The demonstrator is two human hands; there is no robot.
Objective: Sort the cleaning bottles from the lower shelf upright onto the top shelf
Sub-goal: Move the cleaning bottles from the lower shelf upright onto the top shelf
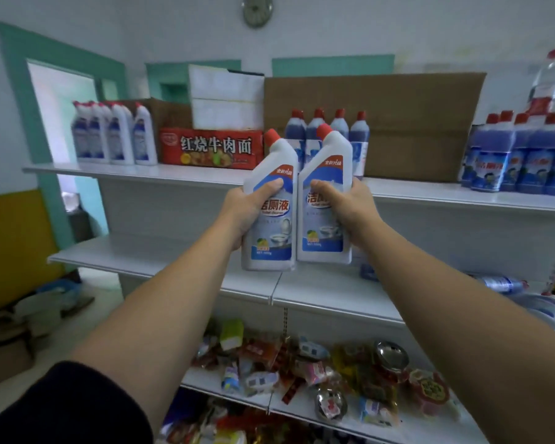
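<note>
I hold two white toilet-cleaner bottles with red caps upright and side by side in the air, between the two shelves. My left hand (249,208) grips the left bottle (271,245). The right bottle (326,241) is in my right hand (346,206). The top shelf (186,173) carries a row of the same white bottles (116,136) at its left end. Blue bottles (326,129) stand upright behind the ones I hold. On the lower shelf (161,254), blue bottles (502,283) lie on their sides at the right.
A red noodle carton (210,149) with white boxes (226,97) on it sits on the top shelf. A large brown cardboard box (407,123) stands right of centre, and packs of blue bottles (523,161) at the far right. Snack packets (318,373) fill the bottom shelves.
</note>
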